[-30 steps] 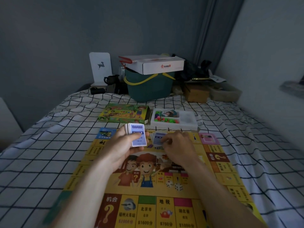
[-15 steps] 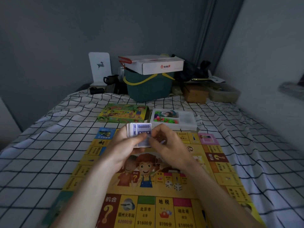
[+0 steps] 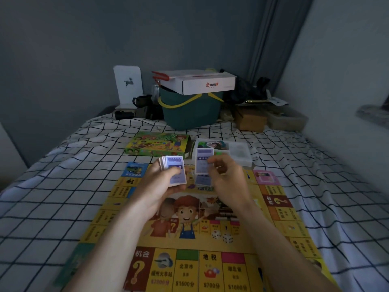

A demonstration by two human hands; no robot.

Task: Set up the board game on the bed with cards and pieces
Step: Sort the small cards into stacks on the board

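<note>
A yellow game board (image 3: 284,226) lies flat on the checked bed. My left hand (image 3: 162,186) grips a stack of blue-faced cards (image 3: 175,170) above the board's far half. My right hand (image 3: 226,182) pinches a single blue card (image 3: 202,163), held upright just right of the stack. Another blue card (image 3: 202,180) lies on the board below it. Two white dice (image 3: 222,236) sit on the board's centre picture. Beyond the board lie the green game box (image 3: 157,144) and a white tray of pieces (image 3: 237,152).
A green bucket (image 3: 189,110) with a white carton (image 3: 202,81) on top stands at the bed's far end, beside a white stand (image 3: 127,85), a dark mug and brown boxes (image 3: 251,120). A wall runs along the right side.
My right hand went from the board to the stack, took one card off it and now holds that card upright to the right. The left hand kept the stack steady.
</note>
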